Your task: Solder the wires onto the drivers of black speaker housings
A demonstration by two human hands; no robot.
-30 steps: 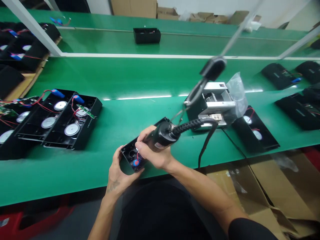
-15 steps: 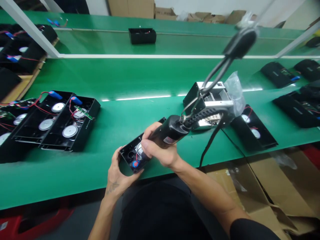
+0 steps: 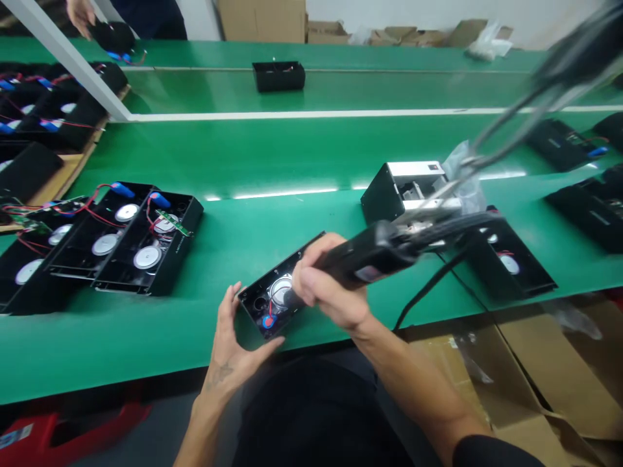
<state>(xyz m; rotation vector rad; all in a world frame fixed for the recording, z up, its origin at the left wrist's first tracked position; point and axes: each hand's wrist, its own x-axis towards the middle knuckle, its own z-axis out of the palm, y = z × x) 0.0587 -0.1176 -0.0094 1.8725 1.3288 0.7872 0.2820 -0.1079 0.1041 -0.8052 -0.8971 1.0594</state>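
Observation:
My left hand point(image 3: 234, 353) grips the near-left end of a black speaker housing point(image 3: 272, 274), thumb on the near side and fingers on the far side. In the housing are a round silver speaker driver point(image 3: 279, 292) and a blue-capped part with a red wire point(image 3: 268, 321). My right hand point(image 3: 333, 285) is wrapped around a black electric screwdriver point(image 3: 372, 256), which hangs from a blurred cable and hook. It slants over the housing, its tip by the driver; my fingers hide part of the housing's right half.
Open black housings point(image 3: 168, 259) with drivers and wires lie at left. A silver-and-black box-shaped device point(image 3: 413, 168) and another housing point(image 3: 509, 263) stand at right. Cardboard boxes point(image 3: 530, 383) sit below the bench edge. Across the bench, another person's hand point(image 3: 80, 16) holds a black part.
The screwdriver in my right hand has shifted right and tilted flatter, uncovering more of the driver. My left hand keeps its hold. A co-worker's hand has appeared at top left.

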